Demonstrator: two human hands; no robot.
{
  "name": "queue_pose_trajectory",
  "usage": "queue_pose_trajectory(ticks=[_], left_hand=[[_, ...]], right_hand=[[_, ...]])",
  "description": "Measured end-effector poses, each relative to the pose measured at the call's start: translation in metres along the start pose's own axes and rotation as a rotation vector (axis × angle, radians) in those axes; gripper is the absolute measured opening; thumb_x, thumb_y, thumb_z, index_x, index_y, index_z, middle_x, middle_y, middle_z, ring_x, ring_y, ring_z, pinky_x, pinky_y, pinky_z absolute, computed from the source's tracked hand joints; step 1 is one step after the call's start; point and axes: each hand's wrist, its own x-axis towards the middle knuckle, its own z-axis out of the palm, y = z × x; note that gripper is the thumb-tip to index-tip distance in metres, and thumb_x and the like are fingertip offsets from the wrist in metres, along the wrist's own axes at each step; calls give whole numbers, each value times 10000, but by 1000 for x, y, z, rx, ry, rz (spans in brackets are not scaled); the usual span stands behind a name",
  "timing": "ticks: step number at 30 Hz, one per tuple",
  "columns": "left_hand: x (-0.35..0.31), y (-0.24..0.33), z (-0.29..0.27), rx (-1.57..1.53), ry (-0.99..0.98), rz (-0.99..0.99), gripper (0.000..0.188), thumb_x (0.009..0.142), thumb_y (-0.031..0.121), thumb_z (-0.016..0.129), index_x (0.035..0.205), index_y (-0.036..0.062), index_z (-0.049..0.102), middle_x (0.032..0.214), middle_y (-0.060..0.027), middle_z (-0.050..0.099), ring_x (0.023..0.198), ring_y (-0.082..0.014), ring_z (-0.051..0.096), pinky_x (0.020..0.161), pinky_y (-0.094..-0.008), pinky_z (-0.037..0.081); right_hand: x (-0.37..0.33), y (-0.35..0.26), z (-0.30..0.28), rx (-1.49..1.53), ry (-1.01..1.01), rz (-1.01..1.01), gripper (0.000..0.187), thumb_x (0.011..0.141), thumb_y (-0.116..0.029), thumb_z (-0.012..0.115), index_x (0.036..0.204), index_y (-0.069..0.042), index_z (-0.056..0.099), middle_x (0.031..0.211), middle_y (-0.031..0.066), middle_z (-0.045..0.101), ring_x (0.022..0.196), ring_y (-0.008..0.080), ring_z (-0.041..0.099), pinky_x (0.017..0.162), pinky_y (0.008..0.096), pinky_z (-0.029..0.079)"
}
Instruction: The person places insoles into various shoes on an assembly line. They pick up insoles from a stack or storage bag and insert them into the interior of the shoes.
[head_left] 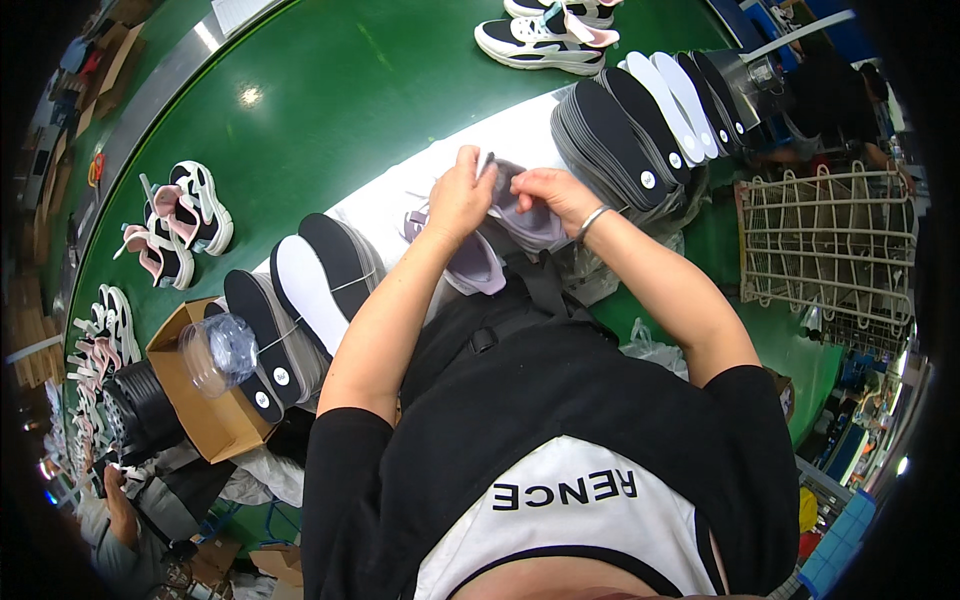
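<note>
My left hand (462,197) is closed, with a thin grey piece standing up at its fingertips; I cannot make out what it is. Beside it, my right hand (558,198) has its fingers curled in a pinch at a lavender sneaker (532,228), and what they grip is too small to tell. That sneaker lies just in front of my body, its opening between my two hands. Under my left wrist sits a second lavender sneaker (474,268), partly hidden by my forearm. Both rest along a white work surface (385,195).
Insole stacks, black (605,135) and white (675,95), lie to the right. More tied insoles (305,280) lie left, next to a cardboard box (190,370) with a plastic roll. Sneakers (180,220) stand on the green belt (330,90). A wire rack (825,235) is at right; other people work nearby.
</note>
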Motion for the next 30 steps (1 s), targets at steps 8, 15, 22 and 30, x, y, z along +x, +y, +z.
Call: queue_pose_trajectory(ticks=[8, 15, 22, 30], left_hand=[[-4, 4, 5, -3, -31, 9, 261, 783, 268, 498, 932, 70, 414, 703, -170, 570, 705, -356, 550, 618, -425, 404], [0, 3, 3, -32, -41, -6, 273, 777, 264, 510, 944, 68, 419, 714, -182, 571, 708, -360, 550, 607, -424, 408], [-25, 25, -5, 198, 251, 409, 296, 645, 54, 535, 933, 59, 468, 708, -123, 552, 676, -307, 536, 597, -380, 408], [-16, 29, 4, 246, 309, 494, 363, 578, -16, 535, 928, 56, 473, 721, -116, 545, 651, -305, 525, 575, -371, 408]], right_hand=[[-17, -1, 14, -513, 101, 28, 228, 799, -190, 517, 733, 19, 581, 591, 54, 568, 507, 108, 507, 493, 231, 410], [-4, 10, 6, -62, 116, -66, 172, 786, -150, 542, 742, 15, 558, 585, 47, 539, 514, 119, 501, 528, 225, 413], [-35, 1, -32, 431, -82, -140, 141, 813, -136, 511, 801, 1, 542, 595, 24, 504, 629, 139, 506, 667, 253, 411], [-53, 2, -48, 271, 18, -226, 151, 812, -154, 517, 798, -10, 561, 614, 27, 519, 635, 131, 513, 667, 243, 410]])
